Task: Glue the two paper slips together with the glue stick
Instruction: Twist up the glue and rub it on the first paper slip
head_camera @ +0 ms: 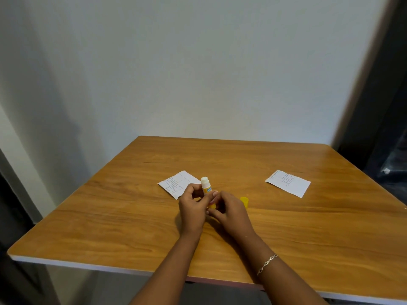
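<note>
An uncapped yellow glue stick (206, 186) stands upright between both hands, its white glue tip exposed at the top. My left hand (193, 208) wraps its barrel, and my right hand (229, 211) pinches its yellow base. Its yellow cap (244, 201) stands on the table just right of my right hand. One printed paper slip (176, 182) lies flat behind my left hand, partly hidden by it. The other paper slip (288, 183) lies flat far to the right, apart from everything.
The wooden table (132, 227) has a white front edge and stands against a pale wall. A dark opening borders its right side. A bracelet (267, 264) sits on my right wrist.
</note>
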The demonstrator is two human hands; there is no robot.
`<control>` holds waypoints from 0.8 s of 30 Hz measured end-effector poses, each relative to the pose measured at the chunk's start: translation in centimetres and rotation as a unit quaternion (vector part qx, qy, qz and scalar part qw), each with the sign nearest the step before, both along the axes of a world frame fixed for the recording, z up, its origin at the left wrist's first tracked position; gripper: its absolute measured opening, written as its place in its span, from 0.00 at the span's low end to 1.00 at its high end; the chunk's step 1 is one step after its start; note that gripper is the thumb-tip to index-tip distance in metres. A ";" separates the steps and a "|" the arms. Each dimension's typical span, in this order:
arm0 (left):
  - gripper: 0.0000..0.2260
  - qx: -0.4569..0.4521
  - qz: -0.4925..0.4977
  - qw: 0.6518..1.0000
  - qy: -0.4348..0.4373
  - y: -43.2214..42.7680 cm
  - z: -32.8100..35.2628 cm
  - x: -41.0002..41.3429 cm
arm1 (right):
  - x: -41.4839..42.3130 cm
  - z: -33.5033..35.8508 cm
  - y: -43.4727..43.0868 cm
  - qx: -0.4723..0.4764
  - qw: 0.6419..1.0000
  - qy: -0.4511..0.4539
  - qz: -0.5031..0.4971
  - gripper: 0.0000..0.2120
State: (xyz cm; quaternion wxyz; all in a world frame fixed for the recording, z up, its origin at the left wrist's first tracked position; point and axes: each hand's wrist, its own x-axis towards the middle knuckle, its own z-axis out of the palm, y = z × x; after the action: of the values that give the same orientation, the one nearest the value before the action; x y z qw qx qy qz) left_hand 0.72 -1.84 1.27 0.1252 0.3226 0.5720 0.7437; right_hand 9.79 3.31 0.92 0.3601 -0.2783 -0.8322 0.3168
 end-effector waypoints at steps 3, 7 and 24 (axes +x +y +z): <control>0.10 0.019 -0.030 0.999 -0.036 -0.2 0.1 -0.1 | 0.0 -0.1 0.1 -0.009 1.000 -0.009 -0.003 0.11; 0.07 0.024 -0.074 0.995 -0.064 -0.4 0.0 -0.3 | 0.3 0.1 0.4 -0.042 0.998 -0.008 0.044 0.05; 0.13 0.030 -0.112 0.993 -0.036 -0.5 0.1 -0.3 | 0.3 -0.2 0.8 -0.138 0.988 0.037 0.058 0.06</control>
State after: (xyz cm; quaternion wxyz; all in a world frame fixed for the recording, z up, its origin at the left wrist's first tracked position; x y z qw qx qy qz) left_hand 0.43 -2.38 1.36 0.2191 0.3611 0.5049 0.7527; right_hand 10.10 4.16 0.76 0.3299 -0.2642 -0.7812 0.4594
